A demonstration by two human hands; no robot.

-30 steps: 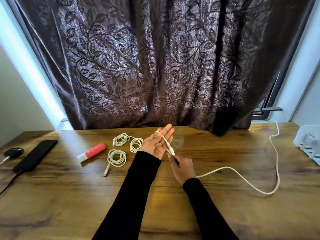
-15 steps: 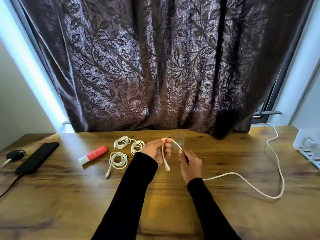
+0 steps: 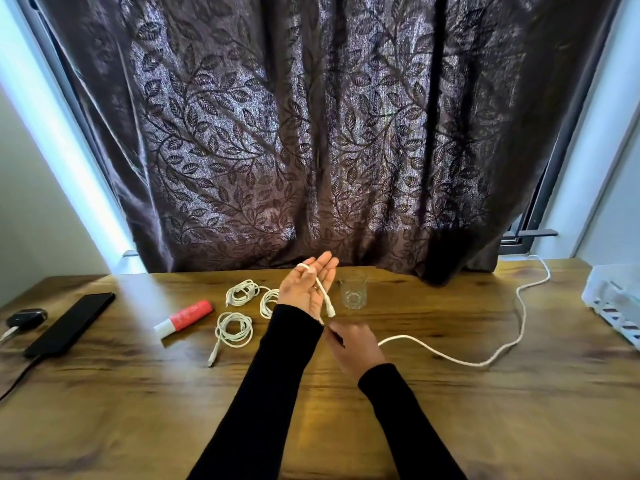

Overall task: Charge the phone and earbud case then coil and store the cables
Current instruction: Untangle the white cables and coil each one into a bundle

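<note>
Head view: left hand (image 3: 306,289) flat, fingers straight, white cable (image 3: 450,356) draped across palm; right hand (image 3: 356,348) just below pinches it. Rest trails right over tabletop (image 3: 450,427). Advice: wind even loops w/ light tension.

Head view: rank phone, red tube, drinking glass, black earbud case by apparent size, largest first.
1. phone, longest by far
2. red tube
3. drinking glass and black earbud case: look about alike, not ranked; the case sits at the distorted frame edge.
</note>
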